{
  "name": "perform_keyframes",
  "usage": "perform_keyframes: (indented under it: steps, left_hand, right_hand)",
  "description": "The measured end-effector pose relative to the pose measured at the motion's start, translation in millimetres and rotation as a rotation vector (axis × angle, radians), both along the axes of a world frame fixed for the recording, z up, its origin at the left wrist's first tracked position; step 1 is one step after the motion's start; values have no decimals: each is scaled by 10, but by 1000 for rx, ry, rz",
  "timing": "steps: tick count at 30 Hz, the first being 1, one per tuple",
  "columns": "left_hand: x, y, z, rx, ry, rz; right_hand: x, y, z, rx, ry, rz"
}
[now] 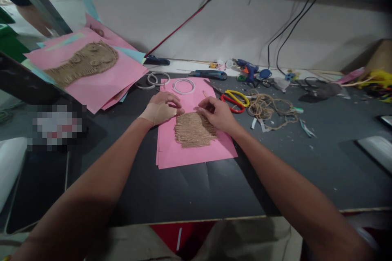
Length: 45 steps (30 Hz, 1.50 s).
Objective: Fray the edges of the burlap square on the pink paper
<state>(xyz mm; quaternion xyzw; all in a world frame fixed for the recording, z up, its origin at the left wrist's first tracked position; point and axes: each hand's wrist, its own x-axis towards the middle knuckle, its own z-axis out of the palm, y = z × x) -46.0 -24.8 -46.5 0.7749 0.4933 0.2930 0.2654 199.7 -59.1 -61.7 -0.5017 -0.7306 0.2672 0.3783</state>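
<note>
Two bare hands, apart but only just, fingertips almost meeting over a pink paper sheet on a dark worktable. Well out beyond the left hand, a second pile of pink paper under a broad fringed panel of coiled twine. Next, the left hand itself, fingers curled on the sheet, no clear grip on anything (a beige wrap around its back and wrist). Just ahead of it, a pair of grey tape rings off the sheet's far edge and a white tape ring on the sheet. Between and just below both hands, a patch of jute twine in close, roughly parallel strands, flat on the pink sheet, its upper edge right under the fingertips of the right hand. Whether those fingers pinch a strand, impossible to tell. Just ahead of that hand, a thin wooden stick. Farther right, red-and-yellow scissors, a blue hot glue gun beyond them, and a loose coil of twine on the bare table.
</note>
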Motion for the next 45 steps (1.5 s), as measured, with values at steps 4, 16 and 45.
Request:
perform_keyframes:
  steps: [4,16,45]
  left_hand:
    - [7,2,9,7,21,2]
    - [-20,42,-68,20,4,1]
    - [-4,16,-45,11,-11,13]
  right_hand:
    - [-2,0,7,6,-9,9]
    - [1,10,-25,41,-11,-4]
    - [29,24,-47,265,-178,116]
